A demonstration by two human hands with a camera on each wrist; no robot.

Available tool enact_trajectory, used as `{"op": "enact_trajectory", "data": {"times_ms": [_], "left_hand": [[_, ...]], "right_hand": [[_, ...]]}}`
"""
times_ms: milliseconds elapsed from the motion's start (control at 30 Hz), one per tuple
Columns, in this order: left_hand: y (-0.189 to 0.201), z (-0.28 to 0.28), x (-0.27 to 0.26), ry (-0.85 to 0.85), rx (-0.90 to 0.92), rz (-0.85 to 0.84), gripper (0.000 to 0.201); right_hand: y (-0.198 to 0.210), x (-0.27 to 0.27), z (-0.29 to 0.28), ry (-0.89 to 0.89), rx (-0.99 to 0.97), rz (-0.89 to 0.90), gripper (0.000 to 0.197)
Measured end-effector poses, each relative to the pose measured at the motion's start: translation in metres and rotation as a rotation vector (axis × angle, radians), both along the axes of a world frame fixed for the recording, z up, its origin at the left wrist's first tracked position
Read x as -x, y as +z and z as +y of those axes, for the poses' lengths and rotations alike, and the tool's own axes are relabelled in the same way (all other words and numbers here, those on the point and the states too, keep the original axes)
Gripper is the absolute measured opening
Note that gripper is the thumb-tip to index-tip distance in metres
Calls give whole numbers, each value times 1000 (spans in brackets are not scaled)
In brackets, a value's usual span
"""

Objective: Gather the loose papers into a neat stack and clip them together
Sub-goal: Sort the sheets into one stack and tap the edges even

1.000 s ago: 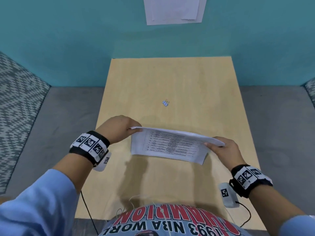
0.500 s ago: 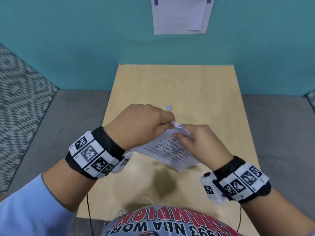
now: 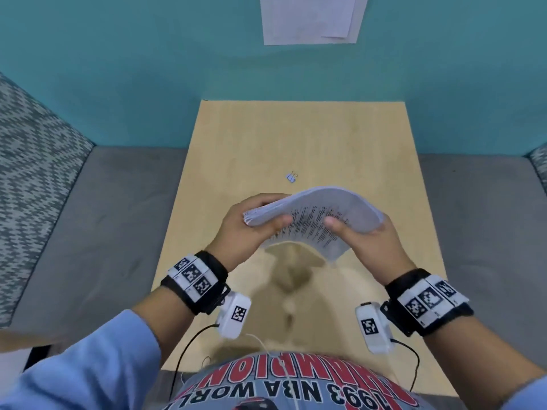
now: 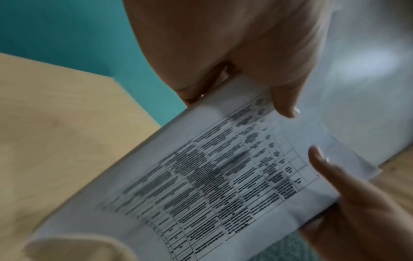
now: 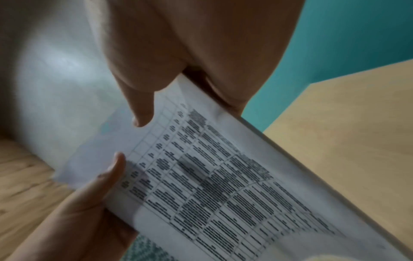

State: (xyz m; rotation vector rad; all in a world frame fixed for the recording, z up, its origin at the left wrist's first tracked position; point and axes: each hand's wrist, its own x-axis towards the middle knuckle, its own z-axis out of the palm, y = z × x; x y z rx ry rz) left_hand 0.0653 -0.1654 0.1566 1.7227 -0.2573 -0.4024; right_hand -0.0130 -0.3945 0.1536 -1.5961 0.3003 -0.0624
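Observation:
A stack of printed papers (image 3: 319,214) is held in the air above the wooden table (image 3: 305,134), bowed upward in an arch with a text table on its near face. My left hand (image 3: 251,229) grips its left end, thumb on the near face and fingers behind. My right hand (image 3: 364,241) grips the right end the same way. The left wrist view shows the sheets (image 4: 223,176) between both thumbs, and so does the right wrist view (image 5: 223,176). A small blue binder clip (image 3: 291,176) lies on the table just beyond the stack, untouched.
A teal wall (image 3: 148,84) rises right behind the table, with white sheets (image 3: 310,19) pinned on it. Grey carpet (image 3: 118,232) flanks the table on both sides. Wrist camera cables (image 3: 189,347) hang near the table's front edge.
Half a second ago both hands met at one corner of the papers. They have since moved apart to the two ends, and the stack now arches upward.

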Motion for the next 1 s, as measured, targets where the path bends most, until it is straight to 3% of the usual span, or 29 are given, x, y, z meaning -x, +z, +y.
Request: {"op": "enact_trajectory", "data": {"times_ms": [133,367,567,933,1000], "left_hand": [[-22,-10,-2,28,-70,54,18],[-10,-6,-16,-20,-29,-127,28],[-18,7,-41,-111,-231,-250,35],[-5,18,-74,-253,-230,-122,36],[-4,18,-80,-273,-236,-96,45]], "right_hand": [[-18,-7,10,-54,6,17,21],[-12,-10,8,-63,65,-103,22],[-18,-18,-8,13,201,-99,22],[-21,-37,-34,26,124,-21,29],[-22,-39,-33,0,55,-3,33]]}}
